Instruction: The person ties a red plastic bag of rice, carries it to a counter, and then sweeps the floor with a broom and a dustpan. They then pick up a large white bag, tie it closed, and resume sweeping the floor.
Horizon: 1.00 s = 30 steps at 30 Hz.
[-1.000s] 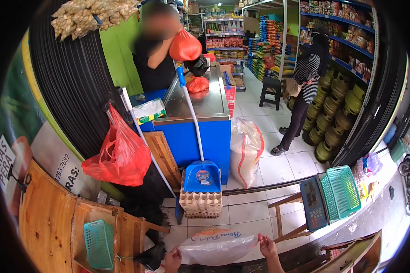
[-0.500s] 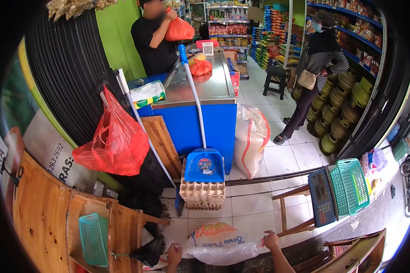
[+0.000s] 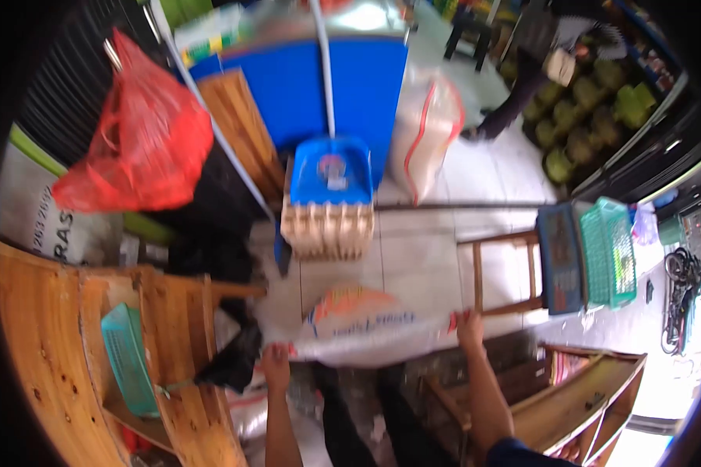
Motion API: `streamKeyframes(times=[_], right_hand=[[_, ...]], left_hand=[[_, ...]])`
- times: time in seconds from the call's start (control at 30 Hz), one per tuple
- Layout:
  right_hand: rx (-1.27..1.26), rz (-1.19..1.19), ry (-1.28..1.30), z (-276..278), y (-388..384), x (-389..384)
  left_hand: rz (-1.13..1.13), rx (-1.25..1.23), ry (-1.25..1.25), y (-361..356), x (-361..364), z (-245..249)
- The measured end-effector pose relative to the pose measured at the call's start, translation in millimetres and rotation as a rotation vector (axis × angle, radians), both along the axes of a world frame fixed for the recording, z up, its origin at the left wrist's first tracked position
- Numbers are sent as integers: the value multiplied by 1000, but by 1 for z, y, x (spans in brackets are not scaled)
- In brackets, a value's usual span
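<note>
A printed rice sack (image 3: 362, 327), mostly whitish with orange and blue print, is stretched between my two hands above the tiled floor. My left hand (image 3: 276, 364) is closed around its left top corner, where a bit of red shows. At the opposite corner, also marked red, my right hand (image 3: 469, 330) grips the sack with bent fingers. Motion blurs the lettering. My legs show just below the sack's near edge.
Ahead stand stacked egg trays (image 3: 327, 226) with a blue dustpan (image 3: 332, 175) on top. A digital scale (image 3: 561, 261) and green basket (image 3: 609, 257) are at right. Wooden bins (image 3: 171, 342) flank my left; a red bag (image 3: 144, 140) hangs above. Another person (image 3: 522, 86) stands beyond.
The view has tilted downward, so my forearms and legs now show. Both hands and the sack appear higher in view, with the sack pulled wider between them.
</note>
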State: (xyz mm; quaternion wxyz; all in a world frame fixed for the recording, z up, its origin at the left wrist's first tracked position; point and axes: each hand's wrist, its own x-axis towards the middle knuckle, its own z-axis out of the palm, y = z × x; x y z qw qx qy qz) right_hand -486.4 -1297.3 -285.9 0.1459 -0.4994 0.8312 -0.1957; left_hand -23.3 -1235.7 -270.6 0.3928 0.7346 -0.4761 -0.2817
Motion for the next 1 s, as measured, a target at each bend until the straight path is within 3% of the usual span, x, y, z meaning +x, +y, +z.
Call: streamKeyframes(times=[0.03,0.07,0.1,0.13,0.17,0.2,0.23,0.3,0.33,0.4,0.47,0.5,0.53,0.57,0.63,0.77,0.83,0.87,0.93,1.0], right_hand=[[-54,130,-12,-5,-3,0],[-91,165,0,-14,-7,0],[-73,85,-119,-22,-10,3],[-67,-1,-227,-26,-12,2],[-45,-15,-213,-26,-9,2],[-54,-165,-519,-20,-11,4],[-67,-316,-826,-12,-13,10],[-101,-634,-1440,2,-15,26],[-126,-799,-1746,3,-14,31],[-122,-740,-1656,-5,-7,31],[73,-293,-977,-14,0,20],[-35,5,-358,-20,-1,17],[-33,2,-356,-23,-3,16],[-79,30,-278,-25,-6,16],[-127,58,-200,-28,-9,17],[306,-266,-877,-32,-5,20],[411,-555,-1347,-62,13,14],[393,-761,-1646,-87,33,8],[38,-921,-1923,-87,65,35],[-221,-942,-2109,-89,90,60]], left_hand=[[26,16,36,-6,-4,5],[82,153,225,-13,-2,4],[141,274,422,-19,-2,-2],[137,302,429,-19,-2,-12],[263,329,725,-19,2,-23],[399,348,1018,-19,5,-33],[403,367,1024,-17,8,-42],[278,214,1560,-11,14,-57],[289,228,1561,-12,10,-55],[514,134,1512,-19,-2,-32],[497,68,1430,-12,-4,-34],[368,57,1227,-6,-2,-41],[243,45,1025,-7,-4,-38],[243,46,1026,-10,-7,-35],[147,-40,548,-19,-15,-26],[43,9,566,-22,2,-48],[95,297,644,-22,15,-65],[93,292,644,-20,10,-71],[596,108,1050,-10,-4,-88],[583,-16,1392,28,20,-140]])
